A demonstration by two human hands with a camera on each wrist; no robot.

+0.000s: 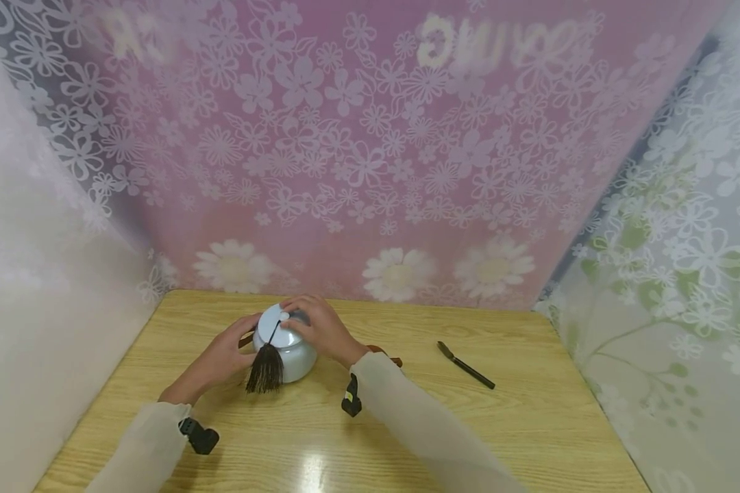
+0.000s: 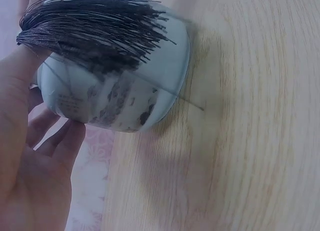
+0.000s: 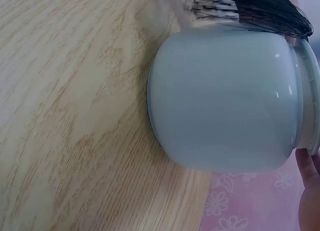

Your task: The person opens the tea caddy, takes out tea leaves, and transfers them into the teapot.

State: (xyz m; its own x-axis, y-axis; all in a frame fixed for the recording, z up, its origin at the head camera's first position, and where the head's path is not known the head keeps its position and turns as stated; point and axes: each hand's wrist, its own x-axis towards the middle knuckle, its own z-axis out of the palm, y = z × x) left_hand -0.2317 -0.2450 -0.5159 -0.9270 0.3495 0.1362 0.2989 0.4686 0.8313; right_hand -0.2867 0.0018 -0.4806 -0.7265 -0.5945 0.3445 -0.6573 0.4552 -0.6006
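Note:
A pale, glossy lidded jar (image 1: 299,361) stands on the wooden table, left of the middle. In the left wrist view dark printing shows on the side of the jar (image 2: 120,98), while the right wrist view shows a plain side of the jar (image 3: 225,101). A dark tassel (image 1: 265,371) hangs on a cord from the knob of the lid (image 1: 270,316). My left hand (image 1: 225,352) holds the jar from its left, thumb in front and fingers behind. From the right, my right hand (image 1: 321,327) grips the lid, with thumb and fingers near its knob and rim.
A slim dark tool with a pointed tip (image 1: 465,365) lies on the table (image 1: 518,411) to the right. A reddish-brown object (image 1: 382,354) is partly hidden behind my right wrist. Flower-patterned hangings (image 1: 370,171) stand behind the table and along both sides.

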